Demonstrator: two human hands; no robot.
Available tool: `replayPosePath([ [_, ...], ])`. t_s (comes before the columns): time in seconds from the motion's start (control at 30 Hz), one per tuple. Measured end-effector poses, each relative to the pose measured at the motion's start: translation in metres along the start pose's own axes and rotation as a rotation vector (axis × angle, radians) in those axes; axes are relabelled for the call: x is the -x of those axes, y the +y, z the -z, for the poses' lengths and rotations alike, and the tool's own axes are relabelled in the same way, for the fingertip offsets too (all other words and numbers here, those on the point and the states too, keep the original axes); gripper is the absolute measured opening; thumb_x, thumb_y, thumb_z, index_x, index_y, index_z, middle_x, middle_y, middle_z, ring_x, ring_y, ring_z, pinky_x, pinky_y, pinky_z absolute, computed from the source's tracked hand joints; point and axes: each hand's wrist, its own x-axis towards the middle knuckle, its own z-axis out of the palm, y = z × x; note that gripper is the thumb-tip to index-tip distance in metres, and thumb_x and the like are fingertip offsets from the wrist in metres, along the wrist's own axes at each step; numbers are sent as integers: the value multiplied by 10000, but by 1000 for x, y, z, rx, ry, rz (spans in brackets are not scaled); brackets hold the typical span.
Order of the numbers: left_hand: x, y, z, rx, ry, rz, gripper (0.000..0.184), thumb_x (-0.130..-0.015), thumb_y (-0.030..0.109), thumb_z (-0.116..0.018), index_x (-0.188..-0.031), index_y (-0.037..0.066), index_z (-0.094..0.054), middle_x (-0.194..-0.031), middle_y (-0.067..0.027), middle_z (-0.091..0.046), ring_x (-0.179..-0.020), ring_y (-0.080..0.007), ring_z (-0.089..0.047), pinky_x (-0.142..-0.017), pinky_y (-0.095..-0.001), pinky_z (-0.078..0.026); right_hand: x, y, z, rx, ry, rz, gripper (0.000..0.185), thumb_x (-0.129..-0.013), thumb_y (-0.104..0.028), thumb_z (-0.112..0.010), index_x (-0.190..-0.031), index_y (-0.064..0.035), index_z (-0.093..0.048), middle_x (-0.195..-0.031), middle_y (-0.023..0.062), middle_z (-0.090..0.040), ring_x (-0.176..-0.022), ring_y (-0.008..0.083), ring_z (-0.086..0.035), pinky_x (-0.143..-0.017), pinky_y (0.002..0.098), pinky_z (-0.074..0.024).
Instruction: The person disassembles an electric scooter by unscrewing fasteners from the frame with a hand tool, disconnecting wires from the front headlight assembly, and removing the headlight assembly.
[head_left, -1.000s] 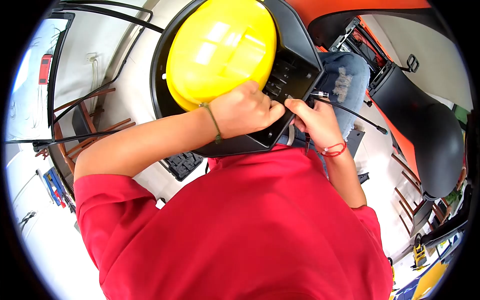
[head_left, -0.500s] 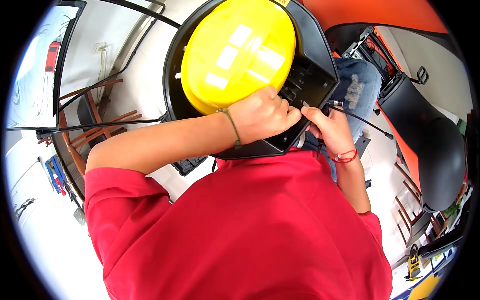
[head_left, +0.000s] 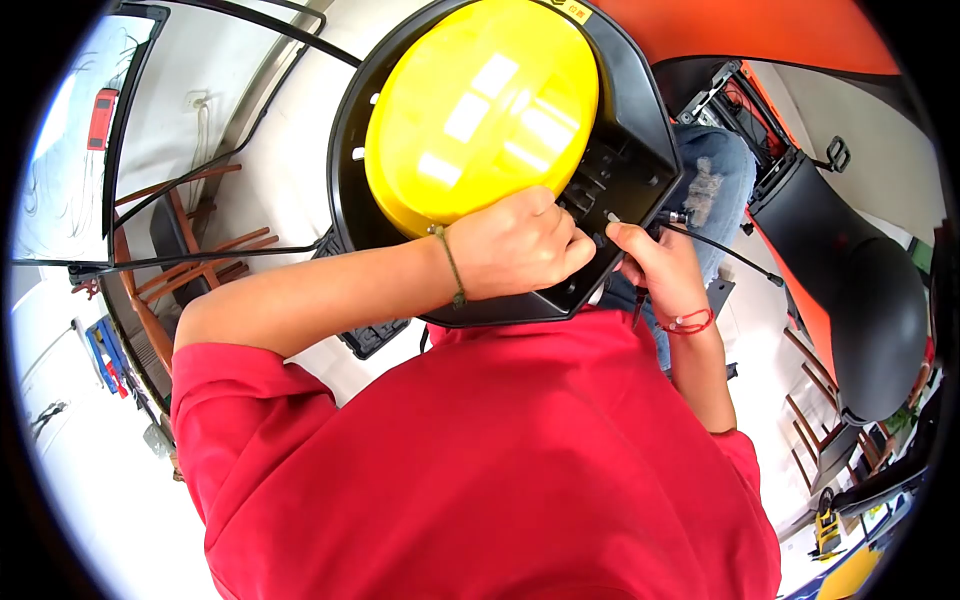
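Observation:
A black housing (head_left: 640, 148) with a big glossy yellow dome (head_left: 420, 120) set in it rests tilted in front of my chest. My left hand (head_left: 525, 245) is closed over the housing's near side, against the dome's lower edge. Its fingers curl under, so whatever they hold is hidden. On the right, my right hand (head_left: 665, 265) pinches the housing's near right edge, thumb inside and fingers underneath. A small pale-tipped piece (head_left: 612, 217) shows at the thumb's tip. Just beyond that hand, a metal connector (head_left: 680, 217) and a thin black cable (head_left: 735, 246) stick out.
To the right stands an orange machine with a black seat (head_left: 845, 280). Wooden chairs (head_left: 200, 250) are at the left, near a glass board (head_left: 75, 140) in a black frame. A black case (head_left: 372, 338) lies on the floor below the housing.
My left hand has drawn slightly away from my right thumb, leaving a gap between them. The housing and dome sit slightly lower in view.

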Motion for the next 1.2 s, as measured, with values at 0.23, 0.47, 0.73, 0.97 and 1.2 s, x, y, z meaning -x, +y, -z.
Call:
replayPosePath([
  [0.23,-3,-1,2,-6,-20,38,107,-781,217,-549,-824,122,-571,-767,-19,-584,-629,-113,-544,-659,-260,-366,-1,-1,0,-17,0,20,132,-831,-141,-671,-751,-58,-606,-584,-28,-529,-465,39,-446,-426,201,-332],
  [0.47,2,-3,5,-111,-69,-21,110,-788,228,-543,-814,136,-597,-859,-22,-600,-637,-106,-537,-688,-253,-374,0,-2,-1,-8,-19,10,120,-826,-129,-682,-798,-47,-598,-609,-18,-541,-474,42,-458,-426,199,-342],
  [0.73,3,0,2,-30,-27,50,97,-787,224,-539,-822,138,-568,-844,-15,-570,-654,-109,-538,-682,-252,-367,-2,-2,0,20,-37,19,106,-829,-117,-678,-810,-47,-601,-623,-19,-544,-478,44,-461,-425,203,-343],
  [0.97,-2,1,-1,10,-58,70,77,-785,216,-531,-797,140,-525,-789,-25,-556,-663,-122,-553,-670,-255,-369,0,-7,-3,24,13,-9,71,-827,-106,-656,-821,-47,-616,-648,-19,-547,-475,46,-452,-429,201,-339],
  [1.2,-9,1,-5,0,-119,10,104,-769,208,-539,-747,116,-496,-628,-36,-555,-568,-155,-549,-627,-270,-377,-1,-2,-1,63,-2,-10,117,-833,-163,-653,-836,-51,-619,-651,-31,-540,-507,44,-468,-449,199,-347],
])
